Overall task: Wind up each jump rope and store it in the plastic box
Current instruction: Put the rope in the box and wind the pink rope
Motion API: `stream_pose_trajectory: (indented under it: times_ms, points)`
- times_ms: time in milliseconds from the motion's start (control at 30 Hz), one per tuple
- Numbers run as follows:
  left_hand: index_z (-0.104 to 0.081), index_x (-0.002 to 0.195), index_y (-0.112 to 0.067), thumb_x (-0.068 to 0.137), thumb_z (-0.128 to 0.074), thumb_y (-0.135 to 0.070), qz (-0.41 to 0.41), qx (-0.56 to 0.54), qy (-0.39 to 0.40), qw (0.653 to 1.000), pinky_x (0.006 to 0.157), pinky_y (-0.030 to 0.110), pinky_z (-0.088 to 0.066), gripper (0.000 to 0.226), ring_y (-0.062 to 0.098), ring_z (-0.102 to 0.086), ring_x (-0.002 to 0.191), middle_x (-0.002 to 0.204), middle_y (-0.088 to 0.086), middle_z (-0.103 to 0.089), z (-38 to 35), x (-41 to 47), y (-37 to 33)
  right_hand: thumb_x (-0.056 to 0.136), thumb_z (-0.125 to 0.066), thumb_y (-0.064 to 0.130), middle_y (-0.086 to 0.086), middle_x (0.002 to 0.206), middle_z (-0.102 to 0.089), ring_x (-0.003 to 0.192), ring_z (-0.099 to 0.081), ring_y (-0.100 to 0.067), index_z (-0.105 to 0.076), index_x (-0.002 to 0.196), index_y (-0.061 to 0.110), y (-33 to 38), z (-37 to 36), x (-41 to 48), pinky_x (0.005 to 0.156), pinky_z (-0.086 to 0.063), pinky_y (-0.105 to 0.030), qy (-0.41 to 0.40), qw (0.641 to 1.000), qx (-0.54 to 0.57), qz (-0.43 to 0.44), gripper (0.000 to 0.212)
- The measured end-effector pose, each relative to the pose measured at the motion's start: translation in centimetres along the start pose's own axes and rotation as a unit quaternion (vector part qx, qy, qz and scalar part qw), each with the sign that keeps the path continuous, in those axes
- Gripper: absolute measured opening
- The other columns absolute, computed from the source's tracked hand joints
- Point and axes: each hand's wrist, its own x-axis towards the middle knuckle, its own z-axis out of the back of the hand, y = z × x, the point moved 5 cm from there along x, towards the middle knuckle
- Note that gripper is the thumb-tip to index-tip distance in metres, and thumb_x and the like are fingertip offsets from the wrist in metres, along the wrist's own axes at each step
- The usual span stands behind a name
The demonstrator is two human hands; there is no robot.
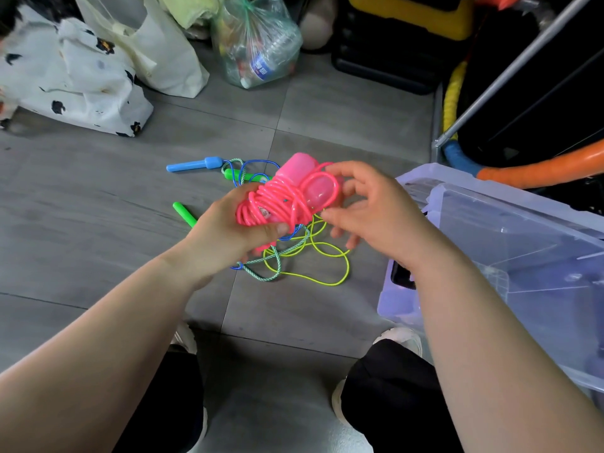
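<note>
Left hand (225, 233) grips coiled pink plastic jump rope (277, 201), fingers pinning turns. Right hand (376, 207) fingers pinch end loop (336, 191), likely tucking.

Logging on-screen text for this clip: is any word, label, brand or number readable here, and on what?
No text reads clearly.
Blue label on the bottle in the clear plastic bag: print too blurred to read.
</note>
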Motion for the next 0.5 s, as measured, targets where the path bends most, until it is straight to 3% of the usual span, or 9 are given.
stream_pose_trajectory:
  times_ms: [100, 233, 400, 500]
  points:
    - [-0.054, 0.093, -0.025, 0.060, -0.071, -0.023, 0.006, -0.009, 0.051, 0.999, 0.036, 0.014, -0.036, 0.037, 0.001, -0.046, 0.035, 0.048, -0.011, -0.059, -0.7, -0.2, 0.0, 0.078, -0.062, 0.001, 0.004, 0.061, -0.054, 0.040, -0.053, -0.006, -0.048, 0.088, 0.031, -0.2, 0.2, -0.2, 0.043, -0.044, -0.024, -0.002, 0.999, -0.034, 0.009, 0.034]
    - [-0.052, 0.091, -0.031, 0.057, -0.067, -0.029, 0.000, 0.029, 0.061, 0.998, 0.038, 0.016, -0.038, 0.038, 0.003, -0.045, 0.036, 0.048, -0.012, -0.059, -0.7, -0.1, 0.2, 0.077, -0.063, 0.003, 0.008, 0.056, -0.055, 0.040, -0.053, -0.005, -0.045, 0.068, 0.030, -0.2, 0.1, -0.1, 0.043, -0.042, -0.020, -0.034, 0.997, -0.060, 0.033, 0.033]
    - [-0.048, 0.085, -0.037, 0.056, -0.071, -0.033, 0.018, 0.082, 0.076, 0.994, 0.037, 0.013, -0.039, 0.037, -0.001, -0.051, 0.038, 0.046, -0.018, -0.060, -1.4, -0.2, 0.4, 0.077, -0.064, 0.017, -0.007, 0.067, -0.060, 0.067, -0.060, -0.031, -0.034, 0.059, 0.027, 0.6, -0.2, -0.3, 0.063, -0.046, -0.035, -0.079, 0.974, -0.194, 0.088, 0.037]
    - [-0.048, 0.086, -0.037, 0.067, -0.077, -0.021, 0.003, 0.079, 0.061, 0.995, 0.038, 0.010, -0.038, 0.039, -0.002, -0.050, 0.036, 0.046, -0.009, -0.058, -1.2, -0.1, 0.2, 0.080, -0.060, 0.019, -0.013, 0.067, -0.060, 0.067, -0.059, -0.036, -0.030, 0.059, 0.024, 0.4, -0.4, -0.2, 0.062, -0.047, -0.038, -0.117, 0.974, -0.177, 0.083, 0.037]
